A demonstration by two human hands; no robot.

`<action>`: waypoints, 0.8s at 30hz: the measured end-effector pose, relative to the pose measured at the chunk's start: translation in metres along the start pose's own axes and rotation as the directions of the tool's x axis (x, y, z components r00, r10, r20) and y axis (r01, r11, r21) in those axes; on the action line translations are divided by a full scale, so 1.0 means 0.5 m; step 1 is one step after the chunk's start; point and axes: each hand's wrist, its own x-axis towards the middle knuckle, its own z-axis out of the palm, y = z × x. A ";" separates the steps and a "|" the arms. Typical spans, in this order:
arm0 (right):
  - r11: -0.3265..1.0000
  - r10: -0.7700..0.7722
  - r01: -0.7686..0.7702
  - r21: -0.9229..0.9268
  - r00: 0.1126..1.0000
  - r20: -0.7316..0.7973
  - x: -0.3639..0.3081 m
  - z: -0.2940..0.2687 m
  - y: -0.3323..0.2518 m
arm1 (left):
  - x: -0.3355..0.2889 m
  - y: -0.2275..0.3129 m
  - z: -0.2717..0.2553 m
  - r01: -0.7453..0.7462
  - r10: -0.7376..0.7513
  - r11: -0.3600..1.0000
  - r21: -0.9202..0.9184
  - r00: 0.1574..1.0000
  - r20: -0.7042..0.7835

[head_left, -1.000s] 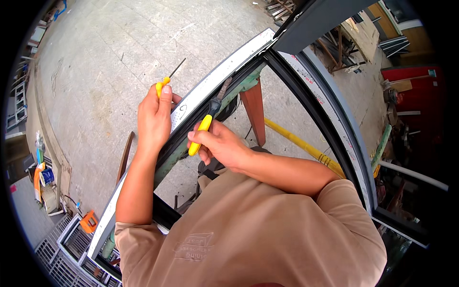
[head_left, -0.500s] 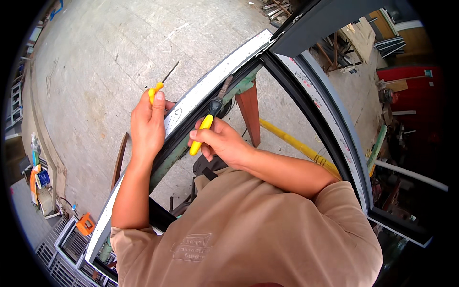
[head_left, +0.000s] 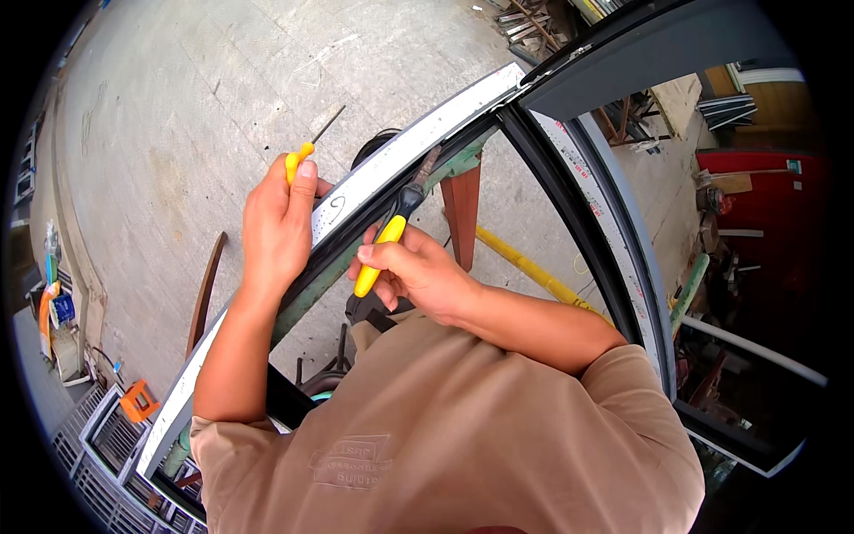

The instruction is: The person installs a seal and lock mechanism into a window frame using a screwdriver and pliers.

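My left hand [head_left: 277,218] is closed round the yellow handle of a screwdriver [head_left: 304,160], its thin shaft pointing up and away to the right. That hand rests against the outer edge of a long white-faced frame [head_left: 391,165] with black inner channels. In my right hand [head_left: 431,271] is a flat-bladed tool [head_left: 381,258] with a yellow handle, a black collar and a rusty blade. The blade lies along the black channel on the frame's inner side; whether its tip touches the channel I cannot tell. My right fingertips are partly hidden behind the handle.
Under the frame run a green bar [head_left: 311,298] and a reddish-brown leg [head_left: 462,218]. A yellow pole [head_left: 525,267] lies below the frame's opening. At the lower left, an orange box-like object [head_left: 139,401] sits by metal grilles [head_left: 76,445]. A dark panel [head_left: 658,58] crosses the upper right.
The view has shifted slightly, and a dark rounded object shows beyond the frame. Both hands keep their tools in nearly the same places, with the screwdriver tilted slightly more to the right.
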 end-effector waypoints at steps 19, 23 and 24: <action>0.999 0.027 -0.030 -0.041 0.998 -0.065 -0.021 -0.008 -0.001 | 0.004 -0.013 0.000 0.009 -0.009 1.000 0.011 1.000 0.023; 0.979 0.101 -0.106 -0.175 0.994 -0.035 -0.082 -0.037 -0.031 | 0.004 -0.009 0.003 -0.001 0.001 1.000 -0.013 1.000 0.012; 0.979 0.096 -0.101 -0.175 0.995 -0.034 -0.090 -0.041 -0.023 | 0.004 -0.008 0.003 -0.001 0.001 1.000 -0.022 1.000 0.012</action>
